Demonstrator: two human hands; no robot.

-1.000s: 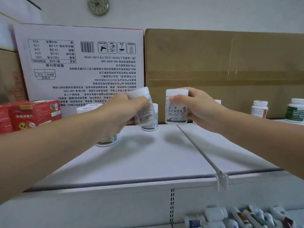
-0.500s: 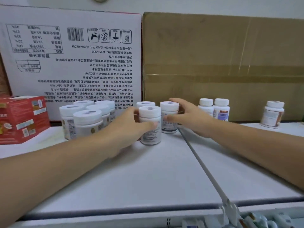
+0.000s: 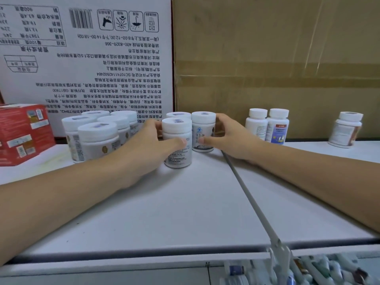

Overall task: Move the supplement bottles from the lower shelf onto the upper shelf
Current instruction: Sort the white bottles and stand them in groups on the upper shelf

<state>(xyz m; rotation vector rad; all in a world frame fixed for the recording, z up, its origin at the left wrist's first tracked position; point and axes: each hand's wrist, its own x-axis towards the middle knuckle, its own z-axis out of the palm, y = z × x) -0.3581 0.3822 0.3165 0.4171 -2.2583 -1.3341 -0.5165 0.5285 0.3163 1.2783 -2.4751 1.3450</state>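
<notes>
Two white supplement bottles stand upright on the upper shelf (image 3: pixel 185 212). My left hand (image 3: pixel 152 145) grips the front bottle (image 3: pixel 177 142), thumb across its label. My right hand (image 3: pixel 228 136) grips the bottle behind it (image 3: pixel 202 130), fingers curled round its back. A third capped bottle (image 3: pixel 178 115) stands just behind them. To the left stands a cluster of several wider white jars (image 3: pixel 96 138). More bottles lie on the lower shelf (image 3: pixel 308 270) at the bottom right, blurred.
A white printed carton (image 3: pixel 86 58) and a brown carton (image 3: pixel 277 64) wall off the back of the shelf. A red box (image 3: pixel 22 132) sits at the left. Two small bottles (image 3: pixel 267 125) and one more bottle (image 3: pixel 346 129) stand right of a metal divider rail (image 3: pixel 250 202).
Both hands came down from mid-air and set their bottles upright on the upper shelf. The view has moved closer and lower.
</notes>
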